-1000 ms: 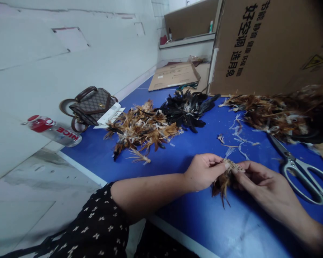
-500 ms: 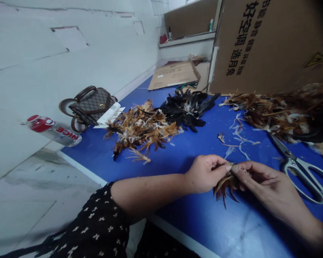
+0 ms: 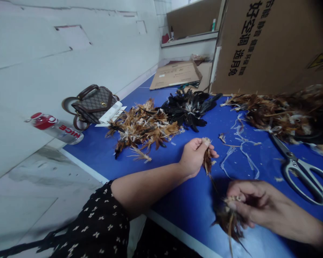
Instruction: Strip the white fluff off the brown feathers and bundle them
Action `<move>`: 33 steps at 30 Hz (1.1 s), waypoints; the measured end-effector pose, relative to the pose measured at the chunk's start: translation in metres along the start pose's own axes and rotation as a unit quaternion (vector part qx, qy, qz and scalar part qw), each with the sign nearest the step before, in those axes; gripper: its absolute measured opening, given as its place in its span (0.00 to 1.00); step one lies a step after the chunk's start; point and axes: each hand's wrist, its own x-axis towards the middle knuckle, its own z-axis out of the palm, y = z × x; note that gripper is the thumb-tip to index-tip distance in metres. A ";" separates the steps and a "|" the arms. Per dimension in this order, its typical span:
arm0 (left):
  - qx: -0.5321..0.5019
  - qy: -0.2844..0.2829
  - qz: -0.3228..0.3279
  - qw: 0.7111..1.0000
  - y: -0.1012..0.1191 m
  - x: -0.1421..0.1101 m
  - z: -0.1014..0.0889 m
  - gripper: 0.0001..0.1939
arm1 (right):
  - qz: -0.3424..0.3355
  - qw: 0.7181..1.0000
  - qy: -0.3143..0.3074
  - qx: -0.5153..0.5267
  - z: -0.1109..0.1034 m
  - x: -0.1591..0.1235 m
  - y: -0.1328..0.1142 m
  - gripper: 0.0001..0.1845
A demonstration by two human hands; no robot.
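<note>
Our blue bench (image 3: 191, 222) carries a brown feather heap (image 3: 280, 107) far right, cut off at the view's edge, then a tawny pile (image 3: 148, 125) and black feathers (image 3: 176, 107). With these unheld, we judge plenty is left; we cannot count finished bunches. Our right hand (image 3: 249, 204) pinches a darker bunch (image 3: 228, 220), near and blurred, partly hidden by fingers; our left hand (image 3: 195, 156), closed, pinches a smaller brown bunch (image 3: 207, 161), held apart.
</note>
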 end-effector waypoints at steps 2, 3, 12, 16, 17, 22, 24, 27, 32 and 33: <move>0.002 -0.001 0.022 1.000 0.000 0.001 -0.001 0.16 | 0.002 0.999 -0.035 -0.013 0.007 0.004 0.001 0.17; 0.002 -0.006 0.035 0.999 0.000 0.001 -0.002 0.17 | -0.009 0.999 -0.038 -0.030 0.010 0.006 0.000 0.18; -0.004 -0.094 0.068 0.993 0.007 -0.006 -0.002 0.27 | -0.254 0.916 0.161 -0.265 -0.002 0.015 0.002 0.15; -0.003 -0.204 0.005 0.979 0.008 -0.021 0.004 0.28 | -0.288 0.853 0.356 -0.249 -0.005 0.010 0.004 0.10; 0.000 -0.231 -0.019 0.973 0.008 -0.024 0.005 0.29 | -0.286 0.839 0.394 -0.243 -0.006 0.008 0.004 0.11; 0.023 -0.271 -0.110 0.956 0.006 -0.034 0.008 0.33 | -0.269 0.841 0.409 -0.230 -0.010 0.004 0.003 0.18; 0.039 -0.275 -0.126 0.952 0.005 -0.034 0.007 0.35 | -0.268 0.858 0.380 -0.217 -0.012 0.004 0.003 0.14; 0.065 -0.295 -0.124 0.945 0.004 -0.032 0.005 0.34 | -0.279 0.871 0.355 -0.192 -0.013 0.006 0.001 0.09; 0.121 -0.317 -0.130 0.932 0.009 -0.031 0.000 0.30 | -0.306 0.863 0.346 -0.205 -0.013 0.011 0.002 0.09; 0.131 -0.317 -0.137 0.929 0.009 -0.031 0.000 0.29 | -0.317 0.859 0.342 -0.212 -0.014 0.012 0.003 0.09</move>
